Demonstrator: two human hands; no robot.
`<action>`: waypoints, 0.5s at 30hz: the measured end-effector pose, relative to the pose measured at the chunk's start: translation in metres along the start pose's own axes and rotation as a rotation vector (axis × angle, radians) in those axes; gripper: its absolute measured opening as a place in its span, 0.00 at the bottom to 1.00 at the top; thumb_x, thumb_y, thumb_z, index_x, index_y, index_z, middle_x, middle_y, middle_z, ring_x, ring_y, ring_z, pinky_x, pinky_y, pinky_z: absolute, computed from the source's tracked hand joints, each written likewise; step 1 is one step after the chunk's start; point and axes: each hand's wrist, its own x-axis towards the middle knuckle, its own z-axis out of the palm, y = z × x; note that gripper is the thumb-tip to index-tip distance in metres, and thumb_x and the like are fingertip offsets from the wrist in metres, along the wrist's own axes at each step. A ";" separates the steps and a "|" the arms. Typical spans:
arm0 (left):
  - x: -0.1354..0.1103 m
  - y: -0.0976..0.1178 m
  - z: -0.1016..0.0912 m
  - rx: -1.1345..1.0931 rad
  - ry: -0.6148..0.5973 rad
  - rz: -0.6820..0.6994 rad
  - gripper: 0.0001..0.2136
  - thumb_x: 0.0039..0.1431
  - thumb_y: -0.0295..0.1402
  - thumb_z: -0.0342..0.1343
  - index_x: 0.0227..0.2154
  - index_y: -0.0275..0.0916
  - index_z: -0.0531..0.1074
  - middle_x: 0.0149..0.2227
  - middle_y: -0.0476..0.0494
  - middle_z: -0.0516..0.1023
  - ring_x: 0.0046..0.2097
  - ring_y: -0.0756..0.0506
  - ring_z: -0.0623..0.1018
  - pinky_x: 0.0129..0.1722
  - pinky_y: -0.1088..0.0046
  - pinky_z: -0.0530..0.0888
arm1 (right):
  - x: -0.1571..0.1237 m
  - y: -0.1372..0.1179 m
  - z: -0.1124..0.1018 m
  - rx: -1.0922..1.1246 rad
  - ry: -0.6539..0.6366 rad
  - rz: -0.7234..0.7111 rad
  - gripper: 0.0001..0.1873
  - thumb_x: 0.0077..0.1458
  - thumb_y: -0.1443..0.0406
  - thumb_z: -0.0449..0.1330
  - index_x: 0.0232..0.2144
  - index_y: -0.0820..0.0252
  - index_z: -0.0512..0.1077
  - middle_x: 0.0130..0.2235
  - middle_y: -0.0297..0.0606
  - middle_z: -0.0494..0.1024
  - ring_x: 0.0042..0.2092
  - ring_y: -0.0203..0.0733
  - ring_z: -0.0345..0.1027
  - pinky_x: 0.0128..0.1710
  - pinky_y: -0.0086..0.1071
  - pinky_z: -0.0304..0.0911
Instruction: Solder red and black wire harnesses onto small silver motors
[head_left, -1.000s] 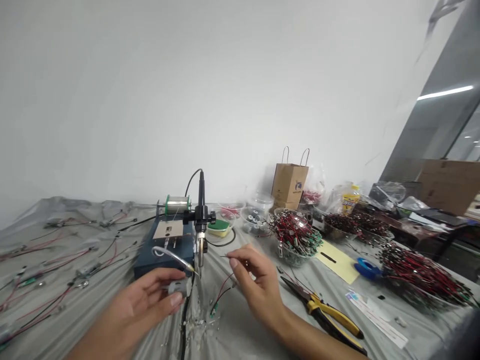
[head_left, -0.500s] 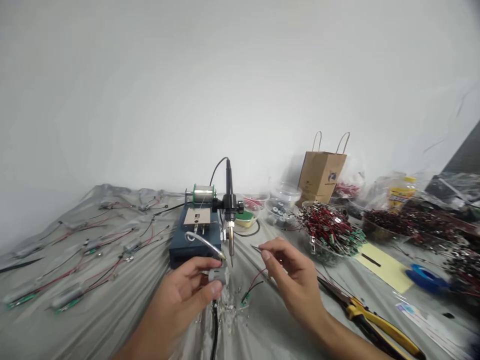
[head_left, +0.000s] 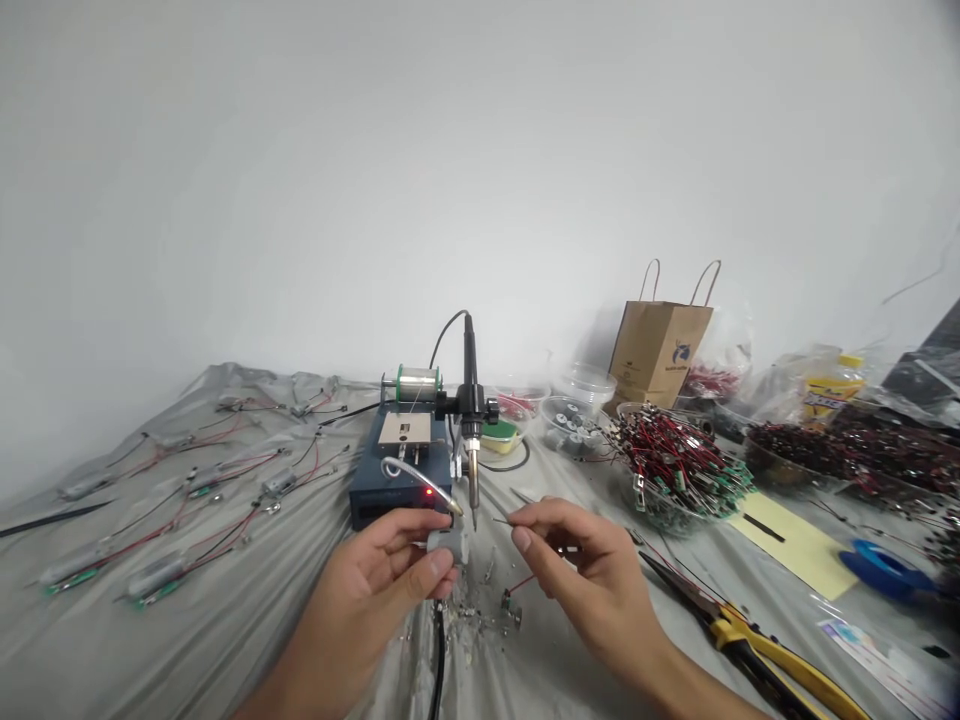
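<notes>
My left hand [head_left: 375, 575] is closed on a small grey cylindrical motor [head_left: 448, 546], held just under the tip of the upright soldering iron [head_left: 471, 440]. My right hand [head_left: 581, 570] pinches a thin wire [head_left: 504, 520] whose bare end points toward the iron's tip; a red and black lead with a small green board [head_left: 511, 602] hangs below it. The iron is clamped on a blue soldering station [head_left: 394, 475] with a solder spool [head_left: 417, 382] and a red light lit.
A clear bowl of red-wired parts [head_left: 675, 475] stands right of the station. Yellow-handled pliers [head_left: 757, 645] lie at lower right. Wired assemblies [head_left: 172, 520] lie spread on the grey cloth at left. A brown paper bag [head_left: 660, 350] and small tubs sit at the back.
The view has swung left, so everything sits further right in the frame. Both hands have drawn closer together under the iron tip, and the station's red light now shows.
</notes>
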 end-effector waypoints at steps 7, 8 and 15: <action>0.000 0.000 0.000 0.019 0.009 -0.027 0.15 0.55 0.42 0.71 0.43 0.42 0.81 0.32 0.47 0.85 0.36 0.44 0.83 0.40 0.70 0.80 | 0.000 -0.004 0.000 -0.040 0.002 -0.049 0.07 0.60 0.62 0.65 0.33 0.59 0.81 0.26 0.35 0.76 0.27 0.36 0.65 0.27 0.30 0.61; 0.000 0.000 0.000 0.027 -0.005 -0.020 0.15 0.56 0.42 0.71 0.43 0.42 0.81 0.32 0.48 0.84 0.36 0.44 0.83 0.41 0.71 0.80 | 0.000 -0.004 0.000 -0.044 -0.003 -0.053 0.07 0.61 0.63 0.65 0.33 0.59 0.81 0.26 0.35 0.77 0.27 0.37 0.66 0.27 0.30 0.62; 0.002 -0.009 -0.003 0.031 0.048 -0.027 0.18 0.52 0.45 0.73 0.42 0.44 0.82 0.35 0.48 0.86 0.37 0.43 0.85 0.39 0.72 0.83 | -0.001 -0.010 0.000 -0.035 0.003 -0.102 0.06 0.60 0.66 0.64 0.33 0.59 0.81 0.27 0.35 0.76 0.28 0.36 0.66 0.29 0.30 0.61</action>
